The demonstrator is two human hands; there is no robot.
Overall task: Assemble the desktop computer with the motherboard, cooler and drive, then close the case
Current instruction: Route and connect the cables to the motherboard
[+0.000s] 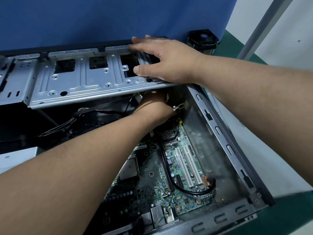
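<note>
The right hand (162, 60) lies flat with straight fingers on the metal drive bracket (81, 82) at the far side of the open case (225, 146). The left hand (152, 107) reaches under that bracket, its fingers hidden, so its grip cannot be told. The motherboard (177, 167) sits in the case bottom, and the cooler (203, 42) stands far right, outside it.

The drive cage (94, 78) roofs the far end of the case (225, 138), leaving a low gap crowded with cables (71, 122). Nearer, the motherboard (171, 175) lies open from above, walled by the case's right edge.
</note>
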